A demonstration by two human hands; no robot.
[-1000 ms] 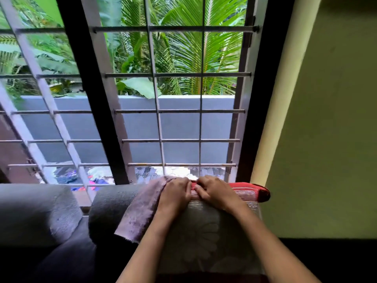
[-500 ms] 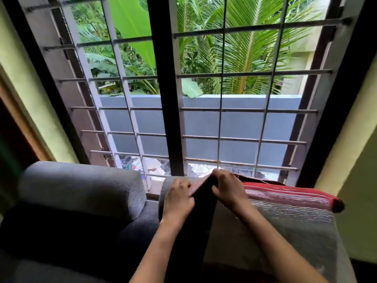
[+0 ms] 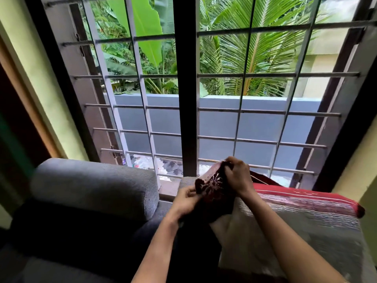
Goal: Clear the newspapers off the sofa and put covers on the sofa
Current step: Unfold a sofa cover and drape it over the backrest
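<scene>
A grey sofa stands under the window; its left back cushion [image 3: 93, 186] is bare. A striped cover with a red top band [image 3: 306, 203] lies over the right back cushion. Its left end is a bunched dark red patterned fold [image 3: 214, 186], lifted above the cushion top. My right hand [image 3: 237, 172] grips the top of that fold. My left hand [image 3: 186, 201] pinches its lower left edge. A pale part of the cover [image 3: 244, 237] hangs down the front of the cushion. No newspapers are in view.
A barred window [image 3: 187, 99] with a dark centre post rises right behind the sofa back, with a narrow sill [image 3: 169, 186] between the cushions. Yellow-green walls flank it on both sides. The sofa seat [image 3: 61, 268] lies in shadow at lower left.
The view has swung left and more of the left cushion shows. My hands have lifted and bunched the cover's left end; the right hand rose above the cushion top, the left dropped lower.
</scene>
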